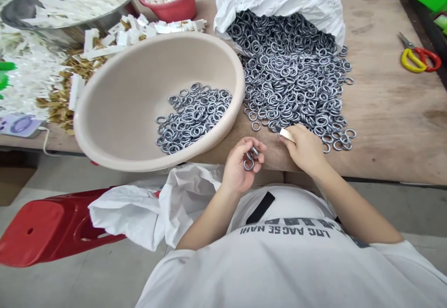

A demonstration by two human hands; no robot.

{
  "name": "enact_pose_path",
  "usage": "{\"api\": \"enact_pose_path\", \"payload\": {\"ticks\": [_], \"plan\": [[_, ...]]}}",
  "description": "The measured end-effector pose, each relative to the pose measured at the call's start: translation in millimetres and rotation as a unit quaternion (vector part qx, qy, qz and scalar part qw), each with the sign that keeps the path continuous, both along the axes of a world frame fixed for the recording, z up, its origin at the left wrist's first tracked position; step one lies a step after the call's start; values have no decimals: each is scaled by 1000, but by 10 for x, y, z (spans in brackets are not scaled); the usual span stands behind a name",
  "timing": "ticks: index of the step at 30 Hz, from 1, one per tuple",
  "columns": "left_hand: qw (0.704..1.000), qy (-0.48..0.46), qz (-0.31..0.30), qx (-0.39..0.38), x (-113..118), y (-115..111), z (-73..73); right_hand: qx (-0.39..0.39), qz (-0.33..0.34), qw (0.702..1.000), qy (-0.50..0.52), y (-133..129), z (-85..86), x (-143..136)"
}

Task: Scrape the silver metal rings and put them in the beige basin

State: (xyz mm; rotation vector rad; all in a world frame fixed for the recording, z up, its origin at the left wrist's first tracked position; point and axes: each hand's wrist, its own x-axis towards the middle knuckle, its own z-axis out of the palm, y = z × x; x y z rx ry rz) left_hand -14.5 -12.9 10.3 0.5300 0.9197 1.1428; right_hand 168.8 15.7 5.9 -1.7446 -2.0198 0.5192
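The left hand [240, 164] curled shut around a few metal rings [250, 158] near the table's [391, 122] edge. The right hand [304, 146] pinched a small pale piece [287, 134] against the ring pile [293, 80], right of the beige basin [118, 108].

A worn wooden table [391, 112] stands over grey floor [52, 284], red stool [45, 229] alongside.

The wooden surface [391, 112] carries a beige basin [115, 98] at centre-left, a ring heap [296, 80] centre, scissors [417, 56] upper right.
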Motion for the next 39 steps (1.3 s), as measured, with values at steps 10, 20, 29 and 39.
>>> {"api": "enact_pose_path", "payload": {"ticks": [10,20,29,39], "plan": [[989,100,-9,108,387,-160,-90,-114,31,860,497,-452,13,-125],[996,-5,-84,17,377,-193,9,40,58,941,332,-397,94,-22],[999,-13,-43,-25,430,-196,66,140,106,981,83,-553,133,42],[996,-20,-91,5,396,-250,25,114,101,982,112,-491,95,96]]}}
